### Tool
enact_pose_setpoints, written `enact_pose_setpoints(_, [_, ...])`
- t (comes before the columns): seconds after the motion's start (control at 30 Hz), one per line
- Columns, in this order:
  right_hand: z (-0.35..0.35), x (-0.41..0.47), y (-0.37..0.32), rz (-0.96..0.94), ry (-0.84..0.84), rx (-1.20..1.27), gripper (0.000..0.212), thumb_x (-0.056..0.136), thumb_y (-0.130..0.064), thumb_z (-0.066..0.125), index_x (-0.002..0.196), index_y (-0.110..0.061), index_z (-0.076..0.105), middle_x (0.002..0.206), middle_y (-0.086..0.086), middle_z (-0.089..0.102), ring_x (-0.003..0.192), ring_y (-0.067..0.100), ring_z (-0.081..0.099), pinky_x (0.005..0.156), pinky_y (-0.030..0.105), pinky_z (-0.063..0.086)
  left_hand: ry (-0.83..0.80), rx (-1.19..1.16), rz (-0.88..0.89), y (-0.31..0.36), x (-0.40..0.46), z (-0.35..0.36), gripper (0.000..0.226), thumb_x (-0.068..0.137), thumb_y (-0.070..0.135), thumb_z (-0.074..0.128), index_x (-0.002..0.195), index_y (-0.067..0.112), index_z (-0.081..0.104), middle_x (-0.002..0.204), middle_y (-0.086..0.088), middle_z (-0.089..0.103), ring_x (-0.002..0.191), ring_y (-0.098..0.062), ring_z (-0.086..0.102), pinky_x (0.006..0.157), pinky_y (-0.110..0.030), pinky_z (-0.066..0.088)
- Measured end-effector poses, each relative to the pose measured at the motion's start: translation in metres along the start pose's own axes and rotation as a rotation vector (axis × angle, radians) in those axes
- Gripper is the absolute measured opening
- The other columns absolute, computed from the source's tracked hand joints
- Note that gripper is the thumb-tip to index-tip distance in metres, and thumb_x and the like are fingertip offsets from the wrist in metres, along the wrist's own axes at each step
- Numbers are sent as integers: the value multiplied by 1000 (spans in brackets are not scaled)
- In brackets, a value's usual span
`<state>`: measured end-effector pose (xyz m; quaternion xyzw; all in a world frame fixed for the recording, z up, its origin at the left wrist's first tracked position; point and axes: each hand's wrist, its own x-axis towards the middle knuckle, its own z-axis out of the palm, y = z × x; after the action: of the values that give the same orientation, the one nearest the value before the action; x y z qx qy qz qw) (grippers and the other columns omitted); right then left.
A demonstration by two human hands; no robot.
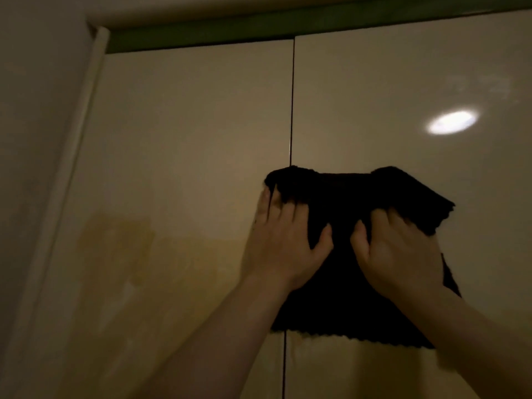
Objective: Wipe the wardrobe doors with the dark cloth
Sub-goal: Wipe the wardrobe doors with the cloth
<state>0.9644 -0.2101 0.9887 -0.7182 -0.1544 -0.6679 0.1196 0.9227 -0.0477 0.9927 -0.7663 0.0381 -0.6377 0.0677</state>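
A dark cloth (342,283) hangs in front of two glossy cream wardrobe doors, the left door (187,168) and the right door (403,82), across the thin vertical gap between them. My left hand (285,240) grips the cloth's upper left part, fingers curled over its top edge. Its upper right part is bunched in my right hand (397,251). The cloth's scalloped lower edge hangs free below my wrists. Whether the cloth touches the doors cannot be told.
A green strip (201,36) runs along the top of the doors under the ceiling. A pale vertical trim (77,139) and a wall stand at the left. A bright lamp reflection (450,122) shows on the right door.
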Motion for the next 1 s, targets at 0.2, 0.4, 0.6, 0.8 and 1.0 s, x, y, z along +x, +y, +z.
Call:
enact_pose_setpoints(0.2, [16,44,-68,-10,58,62,40,92,-41,32,92,-11,59,86,11,65,72,29,60,60,32,40,43,26,-51,-73,26,-15,64,93,55,26,135,11,46,131,-10,55,137,-28,34,121,-44,3])
enact_pose_setpoints(0.4, [32,68,-149,-63,74,71,43,94,-43,32,99,-11,60,93,10,66,81,29,60,65,33,38,54,65,-93,-157,23,-27,68,94,56,20,140,11,41,140,-10,47,140,-26,29,121,-44,3])
enact_pose_setpoints(0.6, [47,74,-231,-131,85,93,42,93,-43,36,98,-10,62,91,10,67,79,29,60,66,34,39,38,82,-164,-235,-3,-42,65,95,56,19,131,9,47,131,-14,51,133,-30,36,121,-46,6])
enact_pose_setpoints(0.8, [54,68,-285,-155,108,100,41,92,-44,37,97,-12,63,89,8,67,76,26,60,63,31,28,43,92,-207,-286,-25,-50,60,95,54,23,118,7,53,119,-17,57,124,-32,44,121,-46,9])
enact_pose_setpoints(1.0, [57,57,-310,-135,92,111,36,91,-41,42,94,-12,63,84,7,67,72,25,60,61,30,28,16,66,-185,-310,-39,-53,59,95,52,25,118,5,53,119,-19,56,123,-35,45,119,-49,12])
